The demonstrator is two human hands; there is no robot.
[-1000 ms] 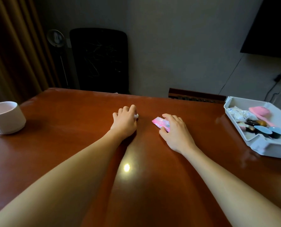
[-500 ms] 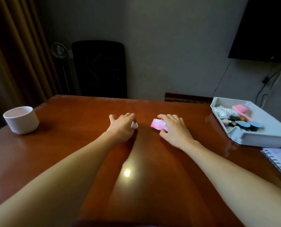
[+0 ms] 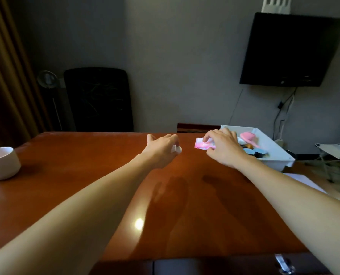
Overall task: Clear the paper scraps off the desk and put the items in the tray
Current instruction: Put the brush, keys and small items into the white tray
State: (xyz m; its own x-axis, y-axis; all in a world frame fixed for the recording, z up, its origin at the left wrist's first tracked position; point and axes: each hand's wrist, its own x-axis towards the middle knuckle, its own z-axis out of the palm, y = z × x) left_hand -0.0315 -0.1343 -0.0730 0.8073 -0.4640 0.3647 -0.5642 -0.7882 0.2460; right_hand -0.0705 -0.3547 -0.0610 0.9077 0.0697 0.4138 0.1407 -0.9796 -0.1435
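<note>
My left hand (image 3: 161,149) is raised a little above the brown desk (image 3: 86,175), its fingers closed on a small white paper scrap (image 3: 176,149). My right hand (image 3: 223,148) pinches a pink-and-white packet (image 3: 202,144), held off the desk just left of the white tray (image 3: 276,155). The tray stands at the desk's right far corner and holds a pink item (image 3: 248,136), dark round items (image 3: 257,152) and something white, partly hidden behind my right hand.
A white ribbed cup (image 3: 1,162) stands at the desk's left edge. A white sheet (image 3: 304,181) lies right of my right forearm. A black chair (image 3: 98,99) and a fan stand behind the desk. A black screen (image 3: 288,50) hangs on the wall.
Both hands have lifted off the desk with their items. The right hand carried the pink packet rightward to the tray's left edge. The view tilted up.
</note>
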